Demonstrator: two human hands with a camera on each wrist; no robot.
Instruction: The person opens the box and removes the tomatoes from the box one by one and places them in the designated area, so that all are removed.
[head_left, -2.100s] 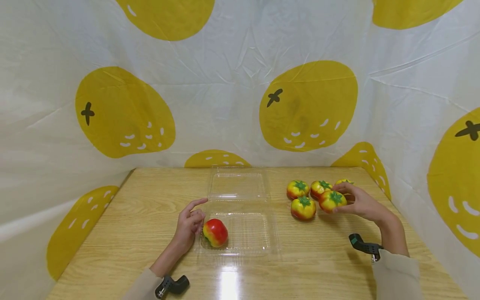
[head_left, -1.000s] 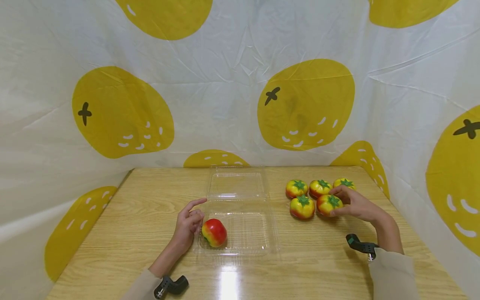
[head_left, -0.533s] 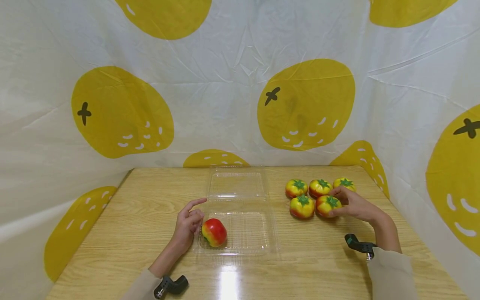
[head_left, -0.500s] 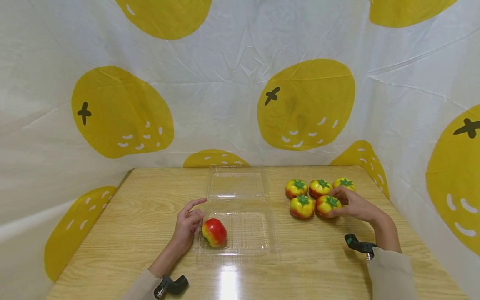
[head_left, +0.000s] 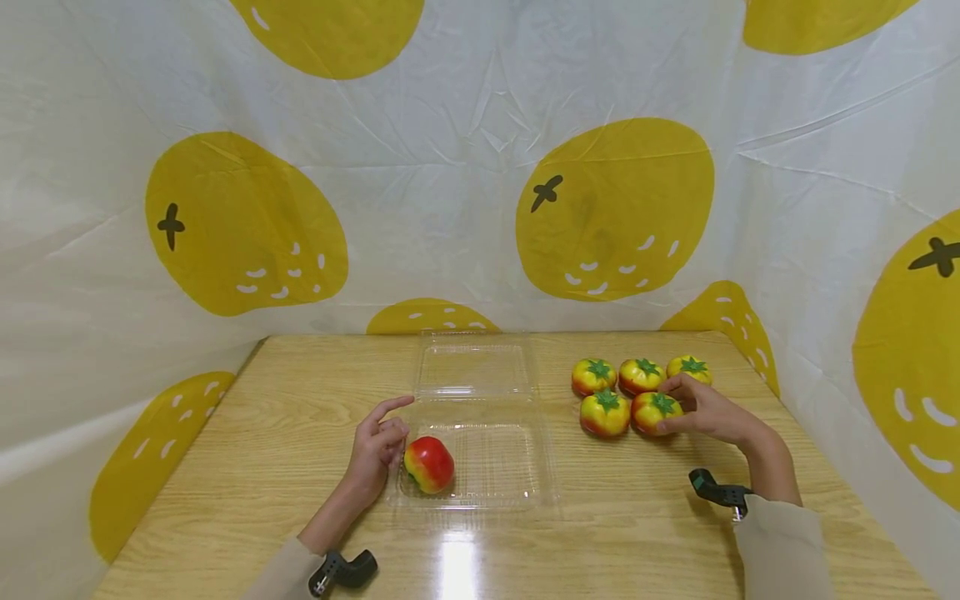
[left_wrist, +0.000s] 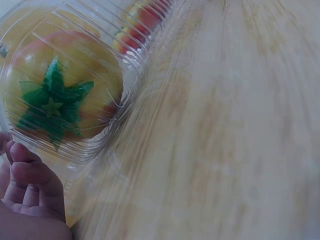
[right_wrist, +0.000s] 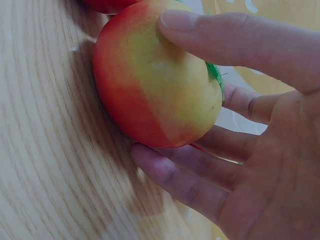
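At the right of the table, my right hand grips a toy tomato-like fruit, red and yellow with a green star-shaped leaf. In the right wrist view its thumb lies across the fruit and the fingers curve around the other side; the fruit rests on the wood. Nearer the middle lies a clear plastic clamshell container with its lid laid back. Inside its left end, another fruit lies tipped on its side. My left hand holds the container's left rim, index finger extended, other fingers curled.
Several more such fruits stand leaf-up around the held one, in two rows. A white curtain with yellow fruit prints encloses the wooden table at the back and sides. Bare tabletop lies between container and fruits.
The gripped fruit has come down and slightly left onto the table beside the front-row fruit, uncovering the back-right fruit. In the last half second almost nothing moves. The left hand stays at the container.
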